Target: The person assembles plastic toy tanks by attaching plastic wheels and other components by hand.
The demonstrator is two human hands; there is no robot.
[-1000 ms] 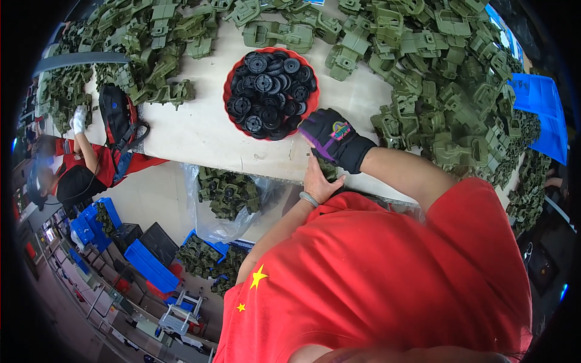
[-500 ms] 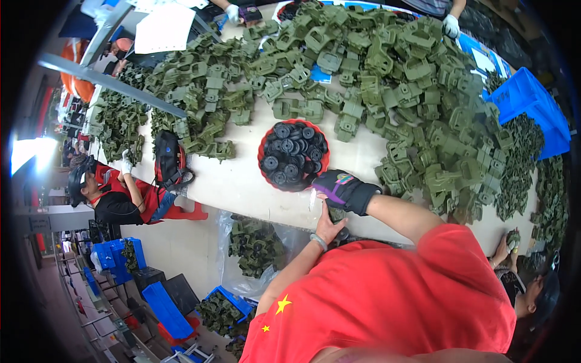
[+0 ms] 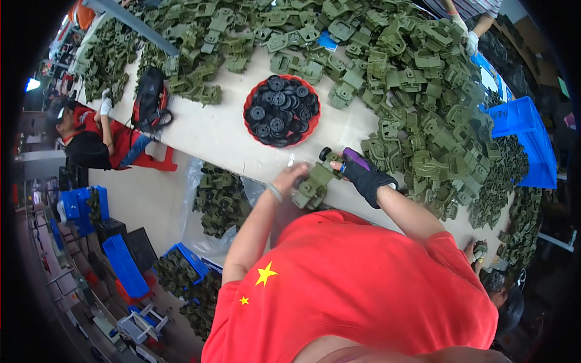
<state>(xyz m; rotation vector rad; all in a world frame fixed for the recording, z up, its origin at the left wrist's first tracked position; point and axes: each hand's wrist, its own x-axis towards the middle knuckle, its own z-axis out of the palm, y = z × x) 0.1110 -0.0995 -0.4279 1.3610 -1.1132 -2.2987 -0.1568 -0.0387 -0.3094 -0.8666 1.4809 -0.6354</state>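
Just in front of my chest, a green plastic toy vehicle body (image 3: 313, 186) is held over the near table edge. My bare left hand (image 3: 292, 176) grips its left side. At its far end shows a small black wheel (image 3: 325, 153). My right hand (image 3: 362, 174), in a black and purple fingerless glove, closes its fingertips on the body's right side, close to that wheel. Whether the right fingers also pinch a small part cannot be made out. Beyond both hands stands a red scalloped bowl (image 3: 250, 129) filled with black wheels (image 3: 278, 112).
Green vehicle bodies (image 3: 411, 78) lie heaped across the table's far and right sides. A blue crate (image 3: 525, 142) stands at right. A black and red backpack (image 3: 151, 100) lies at left, near a seated person in red. Below the edge, a clear bag (image 3: 221, 199) holds more bodies.
My right hand has drawn back from the bowl's near rim to the vehicle body. The left hand has brought the body up into clearer sight. The whole view has shifted.
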